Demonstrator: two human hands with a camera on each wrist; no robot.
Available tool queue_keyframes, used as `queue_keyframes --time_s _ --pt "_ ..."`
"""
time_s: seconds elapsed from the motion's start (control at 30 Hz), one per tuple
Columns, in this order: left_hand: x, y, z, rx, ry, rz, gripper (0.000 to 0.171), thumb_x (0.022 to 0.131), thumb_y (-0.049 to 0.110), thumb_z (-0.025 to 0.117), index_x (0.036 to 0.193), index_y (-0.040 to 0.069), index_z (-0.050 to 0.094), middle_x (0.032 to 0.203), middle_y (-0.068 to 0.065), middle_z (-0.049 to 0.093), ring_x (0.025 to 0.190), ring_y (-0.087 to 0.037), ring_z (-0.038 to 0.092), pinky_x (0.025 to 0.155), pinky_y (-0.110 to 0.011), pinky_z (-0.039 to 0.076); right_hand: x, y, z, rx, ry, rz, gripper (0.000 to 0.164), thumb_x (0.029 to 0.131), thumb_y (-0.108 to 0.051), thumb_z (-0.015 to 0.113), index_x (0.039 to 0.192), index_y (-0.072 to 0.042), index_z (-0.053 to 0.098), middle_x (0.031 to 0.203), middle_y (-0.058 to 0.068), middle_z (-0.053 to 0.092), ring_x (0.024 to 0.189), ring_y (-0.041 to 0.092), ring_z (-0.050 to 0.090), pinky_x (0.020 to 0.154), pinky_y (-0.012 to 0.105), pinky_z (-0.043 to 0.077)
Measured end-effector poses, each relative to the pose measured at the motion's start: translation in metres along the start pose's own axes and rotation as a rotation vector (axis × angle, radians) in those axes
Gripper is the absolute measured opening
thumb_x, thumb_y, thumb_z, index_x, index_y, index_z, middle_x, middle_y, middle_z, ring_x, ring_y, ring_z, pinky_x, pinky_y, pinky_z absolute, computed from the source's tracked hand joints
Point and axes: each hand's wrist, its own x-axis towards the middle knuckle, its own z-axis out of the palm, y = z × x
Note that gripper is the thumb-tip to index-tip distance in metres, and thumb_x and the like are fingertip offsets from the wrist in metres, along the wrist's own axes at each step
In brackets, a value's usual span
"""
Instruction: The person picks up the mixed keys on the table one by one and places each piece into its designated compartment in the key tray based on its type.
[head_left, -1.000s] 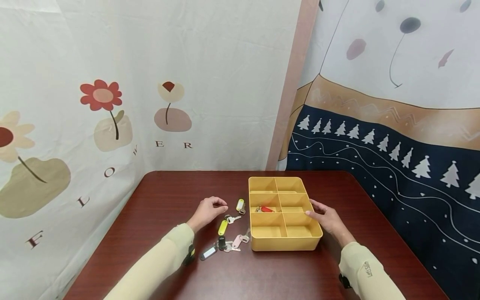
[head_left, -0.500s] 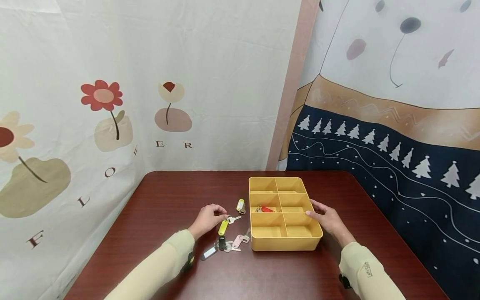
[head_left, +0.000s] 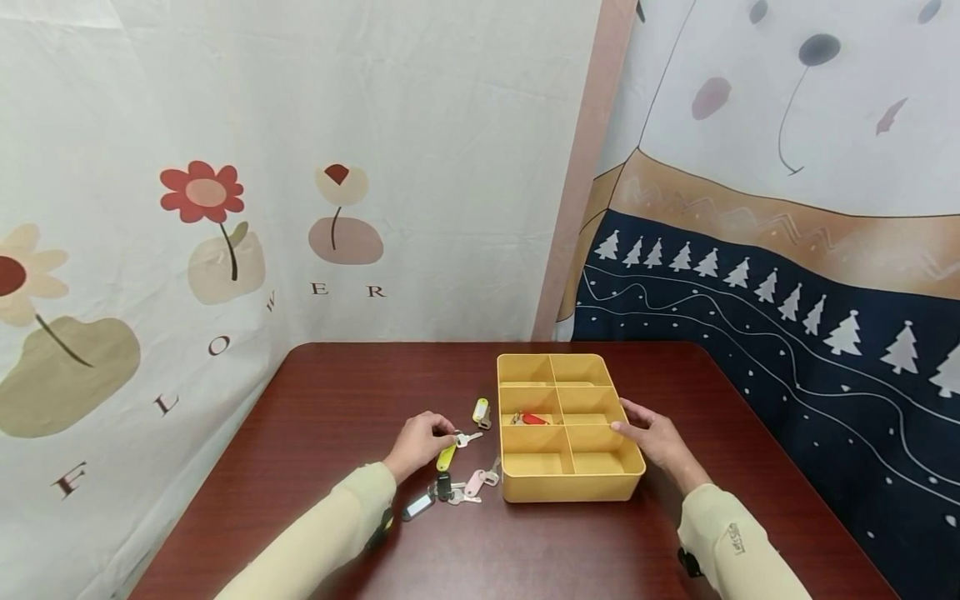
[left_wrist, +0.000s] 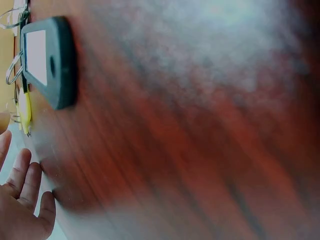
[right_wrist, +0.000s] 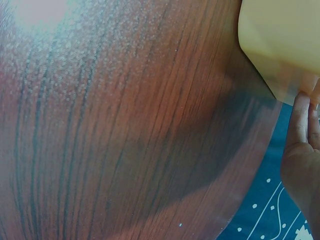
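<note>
My left hand (head_left: 420, 443) is over the loose keys on the table, thumb and forefinger pinching at the ring of a key (head_left: 467, 438) with a yellow tag (head_left: 446, 458). In the left wrist view the other fingers (left_wrist: 32, 182) are spread, and the fingertips' contact is mostly cut off. A yellow six-compartment box (head_left: 573, 487) stands to the right of the keys. My right hand (head_left: 660, 437) holds its right wall, thumb over the rim and fingers along the outside. One red-tagged key (head_left: 533, 419) lies in the box's middle left compartment.
Near the left hand lie another yellow-tagged key (head_left: 481, 411), a pink key tag (head_left: 476, 482), a black key tag (head_left: 444, 486) and a dark grey tag (head_left: 418, 506). The brown table (head_left: 360, 375) has printed curtains (head_left: 450, 167) behind it.
The left hand has come down and slightly nearer to me, onto the ring of the yellow-tagged key, partly covering the tag. The right hand and box have stayed put.
</note>
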Motion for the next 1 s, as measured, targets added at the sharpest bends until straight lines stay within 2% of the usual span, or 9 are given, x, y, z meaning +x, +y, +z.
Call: queue_keyframes --time_s 0.23,0.47,0.67,1.0 --pt "-0.0001 0.0006 0.0022 0.059 0.019 0.036 0.007 0.079 0.011 0.081 0.079 0.013 0.074 0.08 0.005 0.061 0.075 -0.015 0.055 0.071 -0.035 0.044 0.0 -0.0003 -0.0008 0.001 -0.005 0.011 0.064 0.097 -0.026 0.066 0.151 -0.006 0.039 0.144 0.024 0.047 0.125 0.037 0.05 0.103 0.05 0.043" --pt "0.0004 0.0022 0.0021 0.101 0.001 0.035 0.008 0.08 0.013 0.081 0.075 0.013 0.075 0.08 0.005 0.061 0.078 -0.016 0.056 0.074 -0.037 0.044 0.0004 0.0005 -0.0006 0.002 -0.005 0.014 0.064 0.097 -0.025 0.066 0.151 -0.006 0.04 0.144 0.025 0.047 0.126 0.038 0.049 0.104 0.051 0.041" --pt "0.0009 0.0022 0.0019 0.144 0.0 0.062 0.009 0.08 0.013 0.08 0.072 0.014 0.076 0.081 0.005 0.062 0.08 -0.018 0.058 0.074 -0.039 0.044 0.0006 0.0008 -0.0007 0.004 0.001 0.006 0.063 0.097 -0.025 0.066 0.151 -0.006 0.04 0.143 0.024 0.048 0.125 0.037 0.05 0.103 0.05 0.043" --pt "0.0036 0.0009 -0.0004 0.112 0.005 0.078 0.006 0.08 0.011 0.079 0.075 0.011 0.075 0.082 0.003 0.062 0.078 -0.018 0.057 0.073 -0.036 0.045 0.0 0.0014 -0.0003 -0.011 0.006 -0.007 0.065 0.096 -0.027 0.068 0.151 -0.005 0.041 0.143 0.024 0.049 0.124 0.037 0.05 0.102 0.049 0.043"
